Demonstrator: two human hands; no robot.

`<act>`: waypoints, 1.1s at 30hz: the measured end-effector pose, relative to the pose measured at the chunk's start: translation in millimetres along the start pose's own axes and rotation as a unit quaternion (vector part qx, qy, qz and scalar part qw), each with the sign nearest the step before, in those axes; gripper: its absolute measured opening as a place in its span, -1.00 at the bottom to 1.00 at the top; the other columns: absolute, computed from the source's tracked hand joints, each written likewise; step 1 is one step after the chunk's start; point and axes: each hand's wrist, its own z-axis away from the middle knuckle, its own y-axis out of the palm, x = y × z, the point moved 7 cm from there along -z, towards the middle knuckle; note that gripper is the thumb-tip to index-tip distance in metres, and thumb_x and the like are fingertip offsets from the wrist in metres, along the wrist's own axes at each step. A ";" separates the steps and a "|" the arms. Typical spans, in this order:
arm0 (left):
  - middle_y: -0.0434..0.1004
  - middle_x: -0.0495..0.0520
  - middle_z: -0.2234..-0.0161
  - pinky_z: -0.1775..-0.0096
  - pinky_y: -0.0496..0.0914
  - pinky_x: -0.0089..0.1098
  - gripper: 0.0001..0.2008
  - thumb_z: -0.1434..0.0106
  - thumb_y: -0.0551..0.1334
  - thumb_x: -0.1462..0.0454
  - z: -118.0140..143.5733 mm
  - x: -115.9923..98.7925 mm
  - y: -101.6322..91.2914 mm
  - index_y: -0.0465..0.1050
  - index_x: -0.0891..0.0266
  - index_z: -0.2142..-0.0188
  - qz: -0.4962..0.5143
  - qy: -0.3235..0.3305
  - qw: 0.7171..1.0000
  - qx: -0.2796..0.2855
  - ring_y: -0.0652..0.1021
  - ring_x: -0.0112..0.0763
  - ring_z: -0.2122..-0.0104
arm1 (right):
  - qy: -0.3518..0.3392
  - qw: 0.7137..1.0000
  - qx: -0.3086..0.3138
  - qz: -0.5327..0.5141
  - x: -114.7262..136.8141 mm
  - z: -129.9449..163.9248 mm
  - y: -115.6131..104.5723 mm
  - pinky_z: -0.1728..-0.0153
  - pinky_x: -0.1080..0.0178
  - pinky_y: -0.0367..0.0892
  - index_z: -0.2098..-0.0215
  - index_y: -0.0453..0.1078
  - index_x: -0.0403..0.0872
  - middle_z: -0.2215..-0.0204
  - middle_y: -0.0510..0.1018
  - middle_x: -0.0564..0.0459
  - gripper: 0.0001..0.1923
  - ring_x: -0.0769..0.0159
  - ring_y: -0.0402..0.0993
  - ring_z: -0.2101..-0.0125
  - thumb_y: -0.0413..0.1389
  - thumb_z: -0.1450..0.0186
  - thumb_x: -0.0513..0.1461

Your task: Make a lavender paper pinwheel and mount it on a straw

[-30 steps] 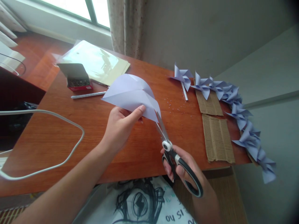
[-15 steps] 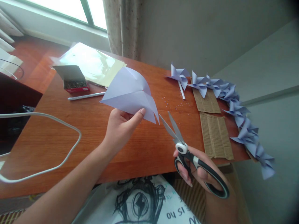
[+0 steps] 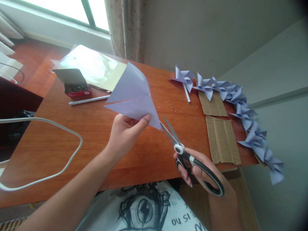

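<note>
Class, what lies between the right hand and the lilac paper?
The open scissors, gripped by the right hand, lie between that hand and the lilac paper, as the head view shows.

We see a wide table of reddish-brown wood point(image 3: 84, 154), and behind it a plain grey wall point(image 3: 187, 35). At the upper left there is a bright window with a grey-green frame point(image 3: 57, 9), from which the daylight comes. Beside it hangs a pale curtain with small spots point(image 3: 127, 29). Farther left we notice a glossy reddish floor point(image 3: 36, 64), and at the right side a smooth, pale grey-green wall point(image 3: 286, 128).
</note>
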 end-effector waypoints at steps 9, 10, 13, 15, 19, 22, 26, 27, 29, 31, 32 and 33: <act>0.55 0.00 0.55 0.39 0.45 -0.39 -0.86 -0.09 0.43 0.23 -1.5 4.4 -1.6 0.56 0.21 0.51 -0.002 -0.010 1.000 -0.002 0.58 -0.27 0.45 | -0.003 1.000 -0.022 -0.010 1.2 6.4 -0.7 0.60 0.34 0.13 -0.01 0.47 -0.06 0.52 0.45 0.05 -0.32 0.39 0.30 0.60 0.35 -0.09 0.17; 0.55 0.00 0.56 0.40 0.45 -0.39 -0.87 -0.09 0.43 0.24 -1.5 4.5 -1.6 0.56 0.22 0.50 -0.003 -0.009 1.000 -0.002 0.57 -0.28 0.45 | 0.003 1.000 -0.023 -0.011 0.3 6.3 -0.6 0.60 0.33 0.13 0.00 0.48 -0.07 0.53 0.45 0.05 -0.31 0.39 0.30 0.60 0.36 -0.07 0.18; 0.55 -0.01 0.57 0.41 0.44 -0.40 -0.88 -0.09 0.43 0.25 -1.3 4.3 -1.6 0.57 0.22 0.49 -0.007 -0.008 1.000 -0.004 0.57 -0.29 0.46 | 0.021 1.000 -0.017 -0.008 -2.2 5.3 -0.4 0.58 0.33 0.15 -0.01 0.46 -0.07 0.51 0.46 0.05 -0.30 0.39 0.31 0.59 0.37 -0.08 0.17; 0.55 0.01 0.57 0.41 0.44 -0.40 -0.87 -0.09 0.43 0.24 -1.4 4.4 -1.8 0.57 0.23 0.50 -0.011 -0.010 1.000 -0.007 0.57 -0.28 0.45 | 0.023 1.000 -0.014 -0.005 -2.4 4.9 -1.1 0.56 0.33 0.16 -0.02 0.45 -0.06 0.50 0.46 0.06 -0.32 0.39 0.32 0.57 0.36 -0.11 0.17; 0.57 0.02 0.55 0.40 0.46 -0.40 -0.87 -0.09 0.43 0.24 -2.2 5.6 -1.4 0.57 0.22 0.52 -0.016 -0.014 1.000 -0.002 0.58 -0.27 0.44 | 0.021 1.000 -0.021 0.009 -3.1 4.5 -3.5 0.55 0.32 0.18 -0.03 0.43 -0.06 0.49 0.46 0.08 -0.35 0.39 0.33 0.57 0.34 -0.15 0.15; 0.59 0.02 0.53 0.41 0.45 -0.40 -0.89 -0.09 0.43 0.24 -2.9 6.4 -1.9 0.59 0.23 0.48 -0.017 -0.011 1.000 0.000 0.58 -0.27 0.44 | 0.024 0.999 -0.031 0.022 -4.3 3.4 -4.4 0.54 0.31 0.20 -0.04 0.43 -0.07 0.49 0.46 0.08 -0.35 0.39 0.34 0.57 0.33 -0.16 0.15; 0.57 0.01 0.56 0.40 0.45 -0.41 -0.87 -0.12 0.42 0.24 -2.8 5.9 -0.6 0.58 0.24 0.49 -0.028 -0.005 1.000 0.009 0.58 -0.27 0.44 | 0.006 0.999 -0.028 0.035 -1.0 0.8 -2.3 0.54 0.30 0.21 -0.05 0.41 -0.09 0.47 0.45 0.08 -0.37 0.40 0.33 0.57 0.31 -0.20 0.13; 0.56 0.01 0.56 0.40 0.45 -0.41 -0.86 -0.13 0.41 0.24 -2.6 5.6 0.0 0.58 0.23 0.50 -0.029 -0.006 0.999 0.011 0.58 -0.27 0.44 | 0.002 0.999 -0.026 0.035 -0.1 0.1 -1.7 0.54 0.30 0.21 -0.05 0.41 -0.10 0.47 0.45 0.08 -0.38 0.40 0.33 0.57 0.30 -0.20 0.12; 0.55 0.01 0.57 0.40 0.44 -0.41 -0.85 -0.13 0.41 0.24 -2.2 4.9 1.3 0.56 0.23 0.52 -0.025 -0.006 1.000 0.016 0.58 -0.28 0.45 | 0.001 0.999 -0.025 0.033 0.7 -1.1 -0.6 0.53 0.32 0.23 -0.05 0.41 -0.10 0.47 0.45 0.08 -0.40 0.41 0.34 0.56 0.30 -0.21 0.10; 0.54 0.00 0.57 0.41 0.42 -0.43 -0.84 -0.13 0.41 0.25 -1.9 4.6 2.9 0.55 0.23 0.53 -0.018 -0.005 1.000 0.024 0.56 -0.32 0.47 | -0.001 0.999 -0.025 0.027 1.6 -2.8 1.5 0.53 0.33 0.24 -0.05 0.41 -0.10 0.47 0.46 0.08 -0.40 0.42 0.34 0.56 0.31 -0.21 0.09; 0.53 -0.01 0.58 0.42 0.41 -0.44 -0.83 -0.14 0.42 0.25 -1.9 4.8 3.7 0.55 0.23 0.53 -0.015 -0.005 0.999 0.029 0.55 -0.34 0.48 | -0.005 0.999 -0.027 0.023 2.2 -3.9 2.8 0.53 0.34 0.24 -0.04 0.41 -0.10 0.47 0.46 0.08 -0.40 0.42 0.35 0.56 0.31 -0.21 0.09; 0.53 -0.02 0.58 0.42 0.39 -0.44 -0.83 -0.14 0.42 0.25 -1.9 5.5 4.3 0.55 0.23 0.52 -0.012 -0.006 0.999 0.033 0.54 -0.36 0.49 | -0.009 0.999 -0.032 0.019 2.9 -5.4 4.1 0.53 0.35 0.25 -0.03 0.42 -0.10 0.48 0.46 0.08 -0.41 0.42 0.35 0.56 0.32 -0.20 0.09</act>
